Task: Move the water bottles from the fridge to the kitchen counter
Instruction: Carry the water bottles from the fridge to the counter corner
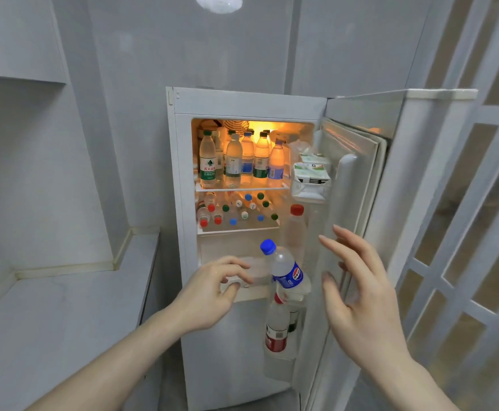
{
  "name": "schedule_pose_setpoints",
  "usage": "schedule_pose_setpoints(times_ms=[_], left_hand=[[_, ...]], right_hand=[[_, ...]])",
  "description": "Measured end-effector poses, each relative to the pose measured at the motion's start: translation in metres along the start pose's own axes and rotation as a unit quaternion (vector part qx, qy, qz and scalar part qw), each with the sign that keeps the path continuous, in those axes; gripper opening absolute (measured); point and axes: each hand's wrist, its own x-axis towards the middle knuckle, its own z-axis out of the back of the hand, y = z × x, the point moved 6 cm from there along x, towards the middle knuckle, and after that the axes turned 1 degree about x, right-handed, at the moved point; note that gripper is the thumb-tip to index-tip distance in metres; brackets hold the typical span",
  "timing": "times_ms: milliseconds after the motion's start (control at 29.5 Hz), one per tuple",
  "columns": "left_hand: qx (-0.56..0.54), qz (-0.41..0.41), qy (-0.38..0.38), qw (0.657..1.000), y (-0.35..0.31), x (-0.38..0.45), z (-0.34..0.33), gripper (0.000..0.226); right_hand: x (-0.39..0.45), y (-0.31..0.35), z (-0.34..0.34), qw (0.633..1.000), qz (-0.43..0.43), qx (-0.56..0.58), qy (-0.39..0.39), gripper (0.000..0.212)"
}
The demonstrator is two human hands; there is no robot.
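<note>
On the far left is the grey kitchen counter (64, 307), and I see no bottles on it. Next comes the left hand (209, 292). It reaches toward the fridge (242, 105) with its fingers loosely curled, and it does not look like it holds anything. Just to its right is a bottle with a blue cap (286, 271). It is in the air or on the door shelf; I cannot tell which. It leans, with the cap up and to the left and the bottom down and to the right. It looks full, so I think it is a bit heavy. It is cold and may be wet and slippery. The plastic is thin and squashes, so the best place to hold is the middle, around the label. More bottles stand straight up on the lit top shelf (242, 188), caps up. On the far right is the right hand (358, 292), open, fingers spread, touching nothing.
</note>
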Motion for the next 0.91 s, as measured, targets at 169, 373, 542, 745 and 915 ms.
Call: schedule_pose_setpoints(times_ms=[169, 373, 542, 745, 915], left_hand=[[-0.004, -0.001, -0.007, 1.0, 0.0, 0.016, 0.004, 0.037], [0.0, -0.016, -0.001, 1.0, -0.009, 0.031, -0.002, 0.038], [-0.002, -0.025, 0.009, 1.0, -0.015, 0.043, -0.009, 0.037], [0.015, -0.033, 0.017, 0.999, -0.018, 0.056, -0.014, 0.036], [0.02, -0.038, 0.027, 0.999, -0.017, 0.064, -0.021, 0.035]], right_hand=[[-0.011, -0.026, 0.021, 0.996, -0.017, -0.079, -0.029, 0.057], [-0.022, -0.062, 0.028, 0.984, -0.076, -0.163, -0.014, 0.061], [-0.032, -0.109, 0.026, 0.971, -0.15, -0.178, 0.058, 0.073], [-0.036, -0.148, 0.032, 0.957, -0.208, -0.19, 0.067, 0.082], [-0.034, -0.169, 0.041, 0.953, -0.251, -0.163, 0.04, 0.076]])
